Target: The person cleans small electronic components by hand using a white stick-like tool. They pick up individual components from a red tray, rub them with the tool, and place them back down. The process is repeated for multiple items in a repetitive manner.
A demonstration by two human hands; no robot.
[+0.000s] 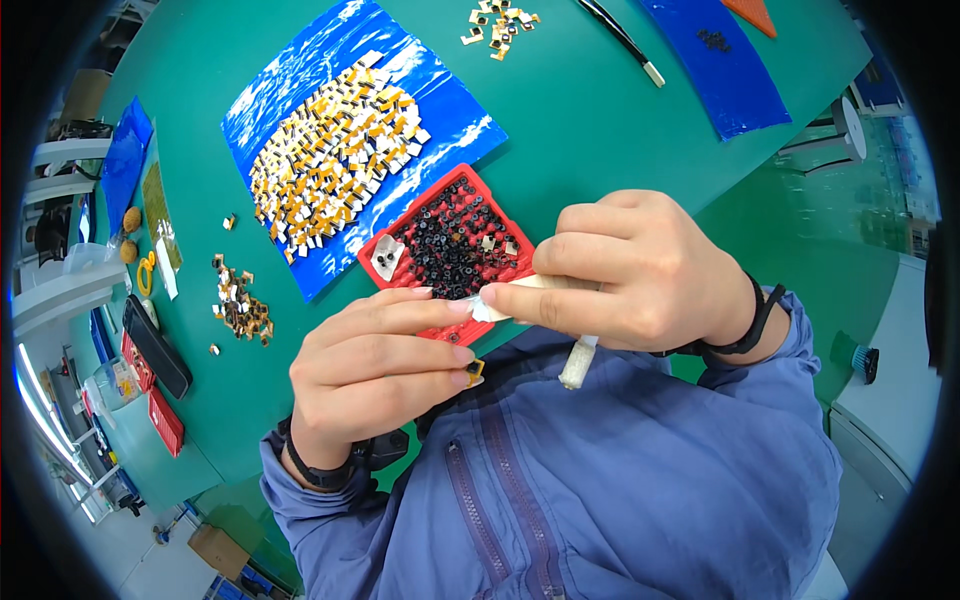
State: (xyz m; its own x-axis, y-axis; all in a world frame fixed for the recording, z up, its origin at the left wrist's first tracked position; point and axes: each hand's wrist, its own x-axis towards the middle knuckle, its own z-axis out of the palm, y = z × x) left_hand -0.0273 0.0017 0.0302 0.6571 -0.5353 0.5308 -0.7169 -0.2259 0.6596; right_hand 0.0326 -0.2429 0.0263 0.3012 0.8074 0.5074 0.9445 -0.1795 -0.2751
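My left hand (385, 362) is closed, with a small gold-and-black piece (475, 371) at its lower fingertips. Its upper fingertips meet a small white piece (484, 309) at the tip of my right hand. Pinched in my right hand (640, 275) is a cream-coloured strip-like tool (545, 284); its exact kind is unclear. A white wrapped end (577, 364) sticks out below that hand. Both hands are over the near edge of a red tray (483, 184) filled with small black ring-like parts (450, 240). A white scrap (387, 258) bearing black bits lies inside the tray.
On a blue sheet (465, 125) lies a big heap of small gold-and-white pieces (345, 150). Smaller piles sit at the left (241, 302) and top (500, 25). Black tweezers (622, 40), another blue sheet (735, 85), yellow scissors (147, 273) and a black case (155, 345) rest on the green table.
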